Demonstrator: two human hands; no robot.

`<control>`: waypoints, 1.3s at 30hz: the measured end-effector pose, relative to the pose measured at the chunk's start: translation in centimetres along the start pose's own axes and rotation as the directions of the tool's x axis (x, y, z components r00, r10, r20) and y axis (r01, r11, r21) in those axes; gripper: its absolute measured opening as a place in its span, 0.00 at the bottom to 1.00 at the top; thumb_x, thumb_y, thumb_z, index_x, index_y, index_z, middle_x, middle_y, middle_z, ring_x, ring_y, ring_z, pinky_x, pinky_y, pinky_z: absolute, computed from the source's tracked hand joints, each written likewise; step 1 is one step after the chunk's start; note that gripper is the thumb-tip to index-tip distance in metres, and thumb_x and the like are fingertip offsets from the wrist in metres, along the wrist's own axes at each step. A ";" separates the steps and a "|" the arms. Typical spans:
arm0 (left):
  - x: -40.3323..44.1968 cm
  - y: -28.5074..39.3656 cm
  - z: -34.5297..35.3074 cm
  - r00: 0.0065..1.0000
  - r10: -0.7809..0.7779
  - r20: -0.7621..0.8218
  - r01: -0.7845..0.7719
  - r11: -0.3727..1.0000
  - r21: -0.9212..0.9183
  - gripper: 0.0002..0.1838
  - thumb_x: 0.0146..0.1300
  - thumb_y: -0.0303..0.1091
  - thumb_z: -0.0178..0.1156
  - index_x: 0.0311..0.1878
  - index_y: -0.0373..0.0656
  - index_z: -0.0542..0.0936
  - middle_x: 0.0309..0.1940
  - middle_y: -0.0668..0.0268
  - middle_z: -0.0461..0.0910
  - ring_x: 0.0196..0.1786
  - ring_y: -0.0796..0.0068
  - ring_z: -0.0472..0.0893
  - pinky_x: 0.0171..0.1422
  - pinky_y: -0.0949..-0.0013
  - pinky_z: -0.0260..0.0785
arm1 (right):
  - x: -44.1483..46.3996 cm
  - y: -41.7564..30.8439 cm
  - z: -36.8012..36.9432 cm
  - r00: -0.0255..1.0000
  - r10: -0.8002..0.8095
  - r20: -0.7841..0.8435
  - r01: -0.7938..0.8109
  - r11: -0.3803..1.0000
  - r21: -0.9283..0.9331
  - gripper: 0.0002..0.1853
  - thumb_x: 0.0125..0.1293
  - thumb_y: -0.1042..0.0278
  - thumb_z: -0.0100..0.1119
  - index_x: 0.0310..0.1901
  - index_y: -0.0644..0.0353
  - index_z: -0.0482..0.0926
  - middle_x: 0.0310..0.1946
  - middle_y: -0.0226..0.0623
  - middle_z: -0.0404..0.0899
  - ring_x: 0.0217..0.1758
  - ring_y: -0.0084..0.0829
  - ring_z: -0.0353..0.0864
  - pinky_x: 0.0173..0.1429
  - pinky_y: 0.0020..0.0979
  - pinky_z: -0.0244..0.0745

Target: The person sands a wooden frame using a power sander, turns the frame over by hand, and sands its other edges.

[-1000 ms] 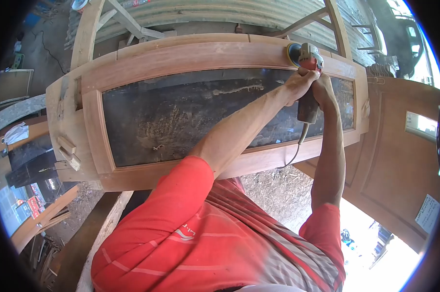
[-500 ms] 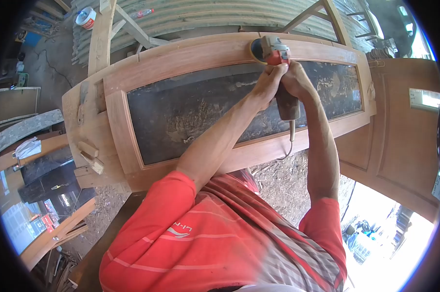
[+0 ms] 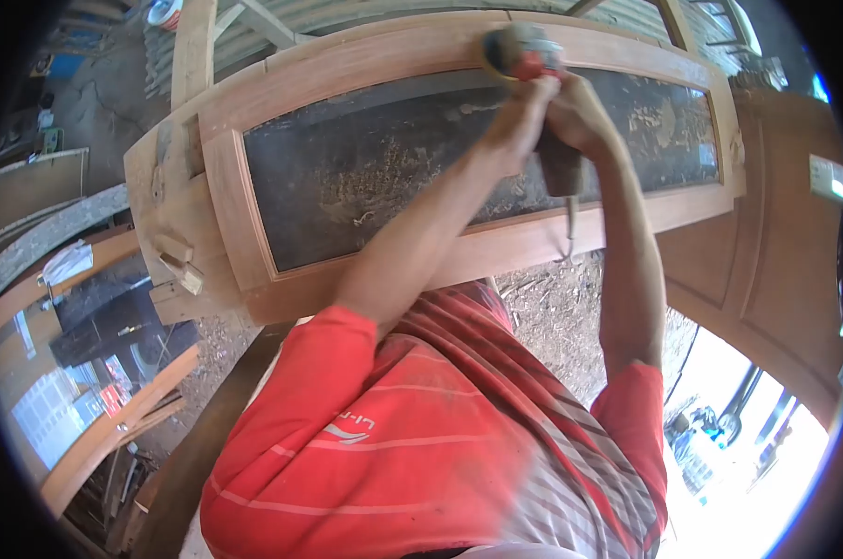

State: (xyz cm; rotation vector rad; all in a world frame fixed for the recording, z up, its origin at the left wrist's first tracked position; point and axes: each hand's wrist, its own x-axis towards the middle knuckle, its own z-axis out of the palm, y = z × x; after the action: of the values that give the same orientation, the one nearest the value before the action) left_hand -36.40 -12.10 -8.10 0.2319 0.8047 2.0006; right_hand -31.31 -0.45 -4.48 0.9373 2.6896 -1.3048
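Both hands are wrapped round a corded power tool (image 3: 561,170) with a red and grey head and a round disc at its left. My left hand (image 3: 524,121) grips it near the head from the left side. On the right side of its body, my right hand (image 3: 578,114) is closed round it. The disc, blurred, rests on or just above the far rail of a wooden frame (image 3: 375,61). Inside that frame lies a dark, dusty panel (image 3: 347,172). From the tool's rear end a cord (image 3: 571,224) hangs over the near rail.
A brown wooden door panel (image 3: 785,224) stands close at the right. Small wood blocks (image 3: 181,270) sit on the frame's left end. Behind are corrugated sheeting (image 3: 347,19) and a wooden post (image 3: 194,56). Another framed panel (image 3: 95,326) lies at the lower left.
Both hands have moved left along the far rail with the tool, mostly in the first half second. The camera view has also shifted, and the frame now appears higher in it.
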 end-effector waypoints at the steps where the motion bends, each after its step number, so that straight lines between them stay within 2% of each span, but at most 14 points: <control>1: -1.5 0.9 -1.7 1.000 0.012 -0.017 -0.012 1.000 -0.014 0.25 0.75 0.54 0.59 0.67 0.49 0.76 0.57 0.65 0.83 0.62 0.69 0.82 0.68 0.59 0.75 | -0.4 -2.2 1.6 0.998 -0.019 0.063 0.024 0.996 -0.091 0.26 0.71 0.51 0.62 0.49 0.74 0.86 0.36 0.61 0.89 0.43 0.50 0.93 0.47 0.48 0.85; 2: -2.8 2.4 -3.4 0.999 0.032 -0.031 -0.033 0.999 -0.025 0.26 0.76 0.55 0.58 0.67 0.49 0.76 0.58 0.65 0.83 0.62 0.69 0.82 0.70 0.59 0.74 | -0.4 -4.8 3.2 0.991 -0.038 0.125 0.061 0.982 -0.181 0.25 0.69 0.52 0.65 0.49 0.74 0.85 0.36 0.59 0.90 0.41 0.44 0.93 0.46 0.45 0.86; 4: -6.4 5.8 -5.5 0.991 0.015 -0.132 -0.015 1.000 0.001 0.29 0.78 0.58 0.56 0.69 0.45 0.76 0.61 0.63 0.83 0.64 0.68 0.82 0.71 0.58 0.74 | -0.9 -8.5 7.1 0.983 -0.168 0.078 0.180 0.965 -0.191 0.28 0.68 0.48 0.67 0.44 0.75 0.86 0.34 0.66 0.87 0.43 0.55 0.93 0.47 0.48 0.85; 9: -9.4 8.4 -7.6 0.971 0.095 -0.221 -0.105 0.994 -0.032 0.31 0.81 0.58 0.53 0.71 0.41 0.75 0.64 0.60 0.83 0.65 0.66 0.83 0.72 0.56 0.74 | -1.5 -13.3 9.9 0.975 -0.087 0.204 0.115 0.984 -0.134 0.32 0.65 0.42 0.73 0.39 0.74 0.87 0.33 0.65 0.87 0.44 0.61 0.91 0.46 0.50 0.85; 12: -7.3 7.3 -6.4 0.989 0.034 -0.143 -0.041 0.998 -0.045 0.31 0.80 0.58 0.54 0.70 0.41 0.76 0.63 0.60 0.83 0.65 0.66 0.83 0.72 0.57 0.74 | 0.1 -10.4 8.3 0.962 -0.145 0.233 0.197 0.956 -0.217 0.26 0.67 0.53 0.63 0.47 0.76 0.85 0.41 0.66 0.88 0.52 0.61 0.90 0.55 0.52 0.86; 14: -3.9 4.3 -5.5 1.000 0.001 -0.024 -0.003 0.999 -0.047 0.30 0.78 0.58 0.57 0.68 0.44 0.77 0.60 0.62 0.84 0.63 0.68 0.84 0.70 0.59 0.76 | -0.2 -8.3 4.4 0.988 -0.013 0.151 0.037 0.986 -0.161 0.25 0.68 0.55 0.60 0.48 0.76 0.85 0.41 0.66 0.88 0.51 0.63 0.90 0.53 0.54 0.86; 16: -0.7 2.0 -2.0 1.000 -0.025 0.001 0.025 0.999 0.039 0.30 0.78 0.58 0.58 0.70 0.45 0.75 0.59 0.64 0.82 0.63 0.71 0.82 0.67 0.60 0.76 | 0.5 -3.5 0.5 0.991 -0.064 0.115 0.077 0.991 -0.112 0.26 0.71 0.53 0.59 0.50 0.75 0.85 0.40 0.65 0.89 0.49 0.56 0.93 0.49 0.51 0.85; 20: 5.6 -1.8 4.1 0.947 -0.290 0.136 0.277 0.955 0.110 0.31 0.74 0.59 0.59 0.70 0.47 0.75 0.57 0.62 0.82 0.60 0.72 0.83 0.62 0.59 0.78 | 0.8 2.3 -6.8 0.972 0.218 -0.089 -0.212 0.975 0.073 0.27 0.72 0.50 0.62 0.53 0.72 0.86 0.39 0.48 0.90 0.42 0.33 0.88 0.44 0.39 0.81; 23: 9.0 -3.6 6.4 0.929 -0.359 0.095 0.342 0.926 0.162 0.34 0.71 0.61 0.60 0.71 0.47 0.74 0.58 0.60 0.83 0.59 0.67 0.85 0.63 0.55 0.78 | 1.9 4.4 -10.0 0.925 0.361 -0.120 -0.333 0.921 0.202 0.27 0.71 0.51 0.61 0.53 0.74 0.86 0.40 0.46 0.89 0.40 0.33 0.87 0.43 0.39 0.81; 26: 10.3 -2.7 6.4 0.933 -0.352 0.077 0.332 0.922 0.198 0.34 0.70 0.61 0.60 0.70 0.48 0.75 0.56 0.59 0.83 0.57 0.66 0.86 0.57 0.53 0.81 | 4.2 5.7 -10.4 0.920 0.362 -0.154 -0.349 0.931 0.105 0.28 0.71 0.51 0.62 0.52 0.75 0.86 0.40 0.47 0.89 0.40 0.32 0.87 0.42 0.39 0.81; 32: 4.8 5.0 -1.0 0.973 -0.233 0.000 0.230 0.962 0.147 0.30 0.72 0.61 0.58 0.67 0.50 0.75 0.50 0.64 0.83 0.48 0.76 0.85 0.44 0.63 0.79 | 4.8 -4.5 -1.7 0.989 0.150 0.012 -0.150 0.989 0.009 0.24 0.71 0.56 0.59 0.50 0.75 0.86 0.36 0.50 0.89 0.38 0.38 0.89 0.41 0.41 0.81; 35: 0.5 8.1 -5.8 0.998 -0.066 -0.024 0.067 0.996 0.057 0.30 0.75 0.58 0.56 0.70 0.50 0.73 0.55 0.65 0.81 0.58 0.75 0.83 0.56 0.62 0.79 | 6.1 -7.0 4.4 0.986 -0.119 0.114 0.138 0.975 -0.174 0.18 0.69 0.61 0.59 0.45 0.70 0.87 0.37 0.58 0.89 0.39 0.51 0.91 0.43 0.48 0.83; 37: -2.8 10.9 -9.1 0.999 0.019 -0.051 -0.018 1.000 0.016 0.31 0.76 0.59 0.56 0.72 0.49 0.72 0.59 0.65 0.80 0.62 0.74 0.81 0.63 0.60 0.77 | 6.3 -10.1 8.5 0.886 -0.357 0.297 0.453 0.804 -0.385 0.14 0.67 0.63 0.60 0.41 0.66 0.88 0.36 0.58 0.88 0.40 0.57 0.91 0.45 0.52 0.84; 39: -6.1 14.1 -12.3 0.993 0.069 -0.097 -0.068 0.998 0.015 0.32 0.77 0.60 0.57 0.74 0.49 0.71 0.63 0.64 0.80 0.67 0.72 0.80 0.69 0.58 0.75 | 6.7 -13.8 12.4 0.673 -0.516 0.531 0.736 0.394 -0.550 0.12 0.65 0.63 0.60 0.38 0.62 0.88 0.34 0.55 0.88 0.41 0.59 0.90 0.46 0.54 0.85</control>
State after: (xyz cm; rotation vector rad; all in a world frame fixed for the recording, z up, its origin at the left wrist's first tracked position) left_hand -48.58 -27.54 -7.80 0.1720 0.8805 2.0855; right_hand -46.93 -12.45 -4.45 -0.4163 2.9428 -0.1331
